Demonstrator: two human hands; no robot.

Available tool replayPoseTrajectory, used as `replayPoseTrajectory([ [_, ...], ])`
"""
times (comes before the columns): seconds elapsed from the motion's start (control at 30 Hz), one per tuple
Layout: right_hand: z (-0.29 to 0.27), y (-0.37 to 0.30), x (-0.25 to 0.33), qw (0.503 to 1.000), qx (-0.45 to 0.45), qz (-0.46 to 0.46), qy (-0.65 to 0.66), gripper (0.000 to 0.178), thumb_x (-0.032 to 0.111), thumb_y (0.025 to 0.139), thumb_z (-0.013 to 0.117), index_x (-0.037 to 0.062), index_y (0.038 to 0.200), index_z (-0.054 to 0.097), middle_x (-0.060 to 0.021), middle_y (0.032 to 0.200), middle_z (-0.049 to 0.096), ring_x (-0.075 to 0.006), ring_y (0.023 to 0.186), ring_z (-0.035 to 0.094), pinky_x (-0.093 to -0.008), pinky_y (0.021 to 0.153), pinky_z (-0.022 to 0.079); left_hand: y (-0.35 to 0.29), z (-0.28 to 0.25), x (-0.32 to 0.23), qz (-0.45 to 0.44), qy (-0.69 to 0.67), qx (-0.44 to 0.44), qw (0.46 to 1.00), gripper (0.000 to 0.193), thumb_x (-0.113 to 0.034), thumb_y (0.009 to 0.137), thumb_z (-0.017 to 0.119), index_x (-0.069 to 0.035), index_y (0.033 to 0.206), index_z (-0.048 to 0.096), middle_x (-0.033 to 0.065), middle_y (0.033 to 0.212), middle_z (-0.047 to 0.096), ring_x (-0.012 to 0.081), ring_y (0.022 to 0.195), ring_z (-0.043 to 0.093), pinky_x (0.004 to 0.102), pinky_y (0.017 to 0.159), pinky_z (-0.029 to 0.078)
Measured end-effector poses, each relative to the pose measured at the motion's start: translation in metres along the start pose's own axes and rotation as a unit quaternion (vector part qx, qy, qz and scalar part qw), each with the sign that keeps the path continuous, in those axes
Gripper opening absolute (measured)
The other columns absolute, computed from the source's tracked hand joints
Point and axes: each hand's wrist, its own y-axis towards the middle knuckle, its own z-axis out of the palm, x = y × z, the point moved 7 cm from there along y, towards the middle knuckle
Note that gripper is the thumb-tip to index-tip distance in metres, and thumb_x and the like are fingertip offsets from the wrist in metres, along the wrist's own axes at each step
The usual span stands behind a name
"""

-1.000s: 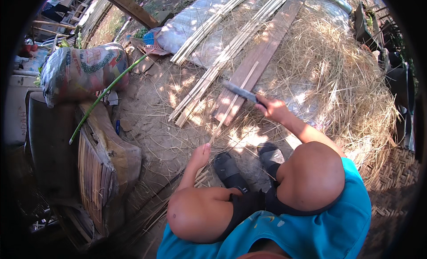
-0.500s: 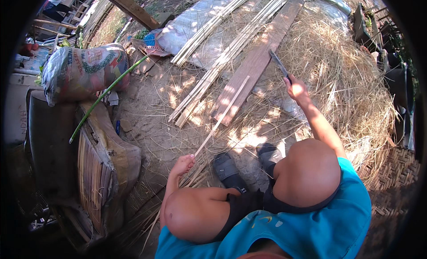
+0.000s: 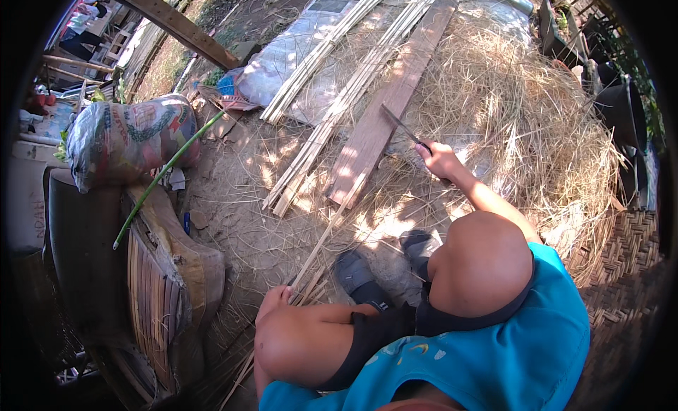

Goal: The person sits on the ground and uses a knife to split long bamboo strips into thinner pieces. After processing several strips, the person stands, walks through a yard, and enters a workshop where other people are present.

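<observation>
Beside my left knee, my left hand point(image 3: 275, 298) is closed around the near end of a thin pale bamboo strip point(image 3: 323, 240). That strip slants up and away, and its far end reaches the near end of a brown wooden plank point(image 3: 362, 154). My right hand point(image 3: 441, 161) grips the dark handle of a knife point(image 3: 401, 123) to the right of the plank. The knife's long blade points up and to the left, with its tip over the plank. I cannot tell whether the blade touches the wood. My left knee partly hides my left wrist.
Split bamboo strips point(image 3: 332, 121) lie in long bundles left of the plank. Dry shavings point(image 3: 494, 121) are heaped on the right. A stuffed sack point(image 3: 134, 139) and a green stalk point(image 3: 166, 169) rest on a worn seat point(image 3: 201, 259) at left. Woven matting point(image 3: 621, 270) lies right.
My left hand has drawn the strip back toward my body, so its far end has slid down the plank. My right hand has brought the knife nearer and leftward, its blade now over the plank.
</observation>
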Motion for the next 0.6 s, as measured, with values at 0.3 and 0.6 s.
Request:
replayPoseTrajectory([
  [0.3, -0.019, 0.010, -0.095, 0.832, 0.062, 0.223, 0.504, 0.027, 0.032, 0.106, 0.054, 0.0058, 0.107, 0.054, -0.0042, 0.074, 0.057, -0.0134, 0.054, 0.055, -0.0301, 0.048, 0.052, -0.077, -0.015, 0.038, 0.020, -0.073, -0.175, 0.982, 0.035, -0.029, 0.104, 0.057, 0.002, 0.120, 0.063, 0.0153, 0.110, 0.066, 0.0284, 0.097, 0.063, 0.0393, 0.086, 0.050],
  [0.6, -0.233, -0.136, -0.351, 0.885, -0.179, 0.429, 0.030, 0.057, 0.045, 0.098, 0.061, 0.0007, 0.132, 0.054, -0.0223, 0.096, 0.073, -0.0328, 0.088, 0.073, -0.0451, 0.078, 0.058, -0.132, -0.126, 0.005, -0.046, -0.086, -0.217, 0.971, 0.045, -0.026, 0.103, 0.058, 0.002, 0.138, 0.056, 0.0213, 0.133, 0.063, 0.0317, 0.120, 0.062, 0.0399, 0.103, 0.048],
])
